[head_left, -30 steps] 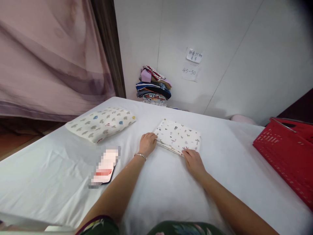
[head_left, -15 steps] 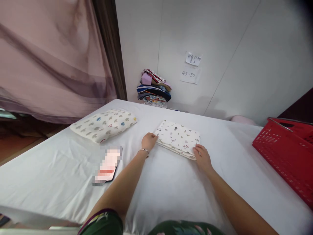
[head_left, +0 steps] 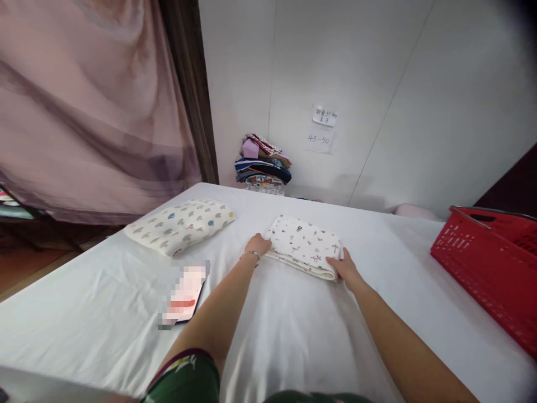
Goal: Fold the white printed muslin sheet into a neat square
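A folded white cloth (head_left: 305,240) with small printed figures lies flat on the white-covered table, its layered edge facing me. At its left near corner, my left hand (head_left: 257,245) has its fingers closed on the fabric; a bracelet circles the wrist. My right hand (head_left: 346,268) is at the right near corner, fingers on top of the cloth and thumb raised apart from them. The underside of the cloth is hidden.
A cream patterned pillow-like item (head_left: 182,224) lies at the left, with a blurred phone (head_left: 187,294) nearer me. On the right stands a red basket (head_left: 482,268). Folded fabrics (head_left: 263,165) are stacked behind the white table (head_left: 104,291), by the wall.
The view has tilted up slightly. My right hand has opened at the corner, thumb now spread from the fingers. My left hand stays at its corner.
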`<state>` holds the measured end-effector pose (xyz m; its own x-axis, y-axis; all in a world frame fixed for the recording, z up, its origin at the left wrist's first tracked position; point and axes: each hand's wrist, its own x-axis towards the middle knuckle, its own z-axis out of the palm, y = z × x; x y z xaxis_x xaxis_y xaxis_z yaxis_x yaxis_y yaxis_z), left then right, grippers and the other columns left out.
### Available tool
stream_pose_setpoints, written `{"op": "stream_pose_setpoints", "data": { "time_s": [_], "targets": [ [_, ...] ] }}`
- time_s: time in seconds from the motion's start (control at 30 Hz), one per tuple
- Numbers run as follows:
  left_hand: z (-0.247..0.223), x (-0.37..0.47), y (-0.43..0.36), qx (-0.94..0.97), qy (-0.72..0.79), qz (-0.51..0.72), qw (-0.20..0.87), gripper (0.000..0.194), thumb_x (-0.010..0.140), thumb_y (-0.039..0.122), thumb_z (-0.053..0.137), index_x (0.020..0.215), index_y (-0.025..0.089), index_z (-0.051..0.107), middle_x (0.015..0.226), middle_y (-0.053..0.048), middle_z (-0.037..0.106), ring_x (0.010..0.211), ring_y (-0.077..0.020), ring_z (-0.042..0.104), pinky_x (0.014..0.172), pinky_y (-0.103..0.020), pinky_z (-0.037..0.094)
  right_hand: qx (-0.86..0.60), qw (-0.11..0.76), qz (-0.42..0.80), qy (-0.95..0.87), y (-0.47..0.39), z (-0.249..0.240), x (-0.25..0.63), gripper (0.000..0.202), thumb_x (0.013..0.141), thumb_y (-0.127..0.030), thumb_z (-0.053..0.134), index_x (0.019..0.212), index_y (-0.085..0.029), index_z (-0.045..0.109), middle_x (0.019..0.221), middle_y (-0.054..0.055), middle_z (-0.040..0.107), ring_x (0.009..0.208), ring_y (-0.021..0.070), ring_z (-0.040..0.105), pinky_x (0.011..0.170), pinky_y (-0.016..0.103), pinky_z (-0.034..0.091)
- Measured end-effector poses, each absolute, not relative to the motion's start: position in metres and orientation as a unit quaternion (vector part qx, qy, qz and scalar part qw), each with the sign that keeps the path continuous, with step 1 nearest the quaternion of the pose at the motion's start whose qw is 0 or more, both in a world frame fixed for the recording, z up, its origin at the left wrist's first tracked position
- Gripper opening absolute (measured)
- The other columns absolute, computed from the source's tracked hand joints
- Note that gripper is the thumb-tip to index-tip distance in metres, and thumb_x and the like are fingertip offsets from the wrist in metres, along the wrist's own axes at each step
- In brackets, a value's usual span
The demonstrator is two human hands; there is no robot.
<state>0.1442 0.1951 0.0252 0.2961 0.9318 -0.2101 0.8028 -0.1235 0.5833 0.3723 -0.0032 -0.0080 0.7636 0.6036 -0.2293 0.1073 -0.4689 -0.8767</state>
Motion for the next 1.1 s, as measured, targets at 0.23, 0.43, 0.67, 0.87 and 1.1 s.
{"op": "stream_pose_setpoints", "data": {
  "time_s": [0.23,0.43,0.67,0.87,1.1],
  "targets": [
    [0.025,0.143,0.141,0.759,0.54,0.039,0.362,0.04,0.06,0.023,0.057,0.099,0.012,0.055,0.093,-0.013,0.065,0.083,-0.0221,0.061,0.06,-0.024,0.04,-0.742,0.555,0.327,-0.187,-0.036,0.016,0.409,0.094,0.058,-0.026,0.072,0.137,-0.023,0.021,0.119,0.014,0.053,0.082,0.0194,0.063,0.068,0.028,0.05],
    [0.012,0.139,0.05,0.804,0.437,0.047,0.401,0.059,0.066,0.033,0.055,0.121,0.017,0.041,0.097,-0.01,0.064,0.084,-0.0213,0.06,0.065,-0.025,0.04,-0.837,0.429,0.258,-0.22,-0.091,-0.001,0.465,0.072,0.062,-0.036,0.067,0.127,-0.015,0.044,0.106,0.013,0.059,0.083,0.0211,0.062,0.071,0.03,0.048],
    [0.018,0.129,0.043,0.801,0.451,0.061,0.389,0.076,0.065,0.046,0.056,0.132,0.02,0.027,0.098,-0.008,0.063,0.085,-0.0222,0.059,0.063,-0.025,0.038,-0.885,0.222,0.034,-0.408,-0.078,0.014,0.441,0.051,0.072,-0.032,0.052,0.119,-0.014,0.051,0.121,0.012,0.052,0.11,0.0268,0.048,0.094,0.039,0.037],
    [0.016,0.132,0.031,0.798,0.455,0.066,0.389,0.067,0.069,0.046,0.051,0.128,0.02,0.033,0.096,-0.007,0.064,0.083,-0.0213,0.06,0.063,-0.025,0.038,-0.78,0.249,-0.014,-0.574,-0.025,0.03,0.358,0.056,0.084,-0.048,0.033,0.132,-0.02,0.035,0.142,0.005,0.026,0.13,0.0207,0.021,0.104,0.037,0.024],
    [0.014,0.128,0.038,0.806,0.425,0.054,0.408,0.058,0.065,0.053,0.056,0.113,0.02,0.049,0.094,-0.005,0.065,0.082,-0.0204,0.06,0.065,-0.025,0.04,-0.79,0.027,0.073,-0.608,0.001,-0.014,0.327,0.064,0.085,-0.056,0.021,0.138,-0.02,0.023,0.146,0.005,0.01,0.134,0.0224,0.004,0.105,0.047,0.006]
  ]
}}
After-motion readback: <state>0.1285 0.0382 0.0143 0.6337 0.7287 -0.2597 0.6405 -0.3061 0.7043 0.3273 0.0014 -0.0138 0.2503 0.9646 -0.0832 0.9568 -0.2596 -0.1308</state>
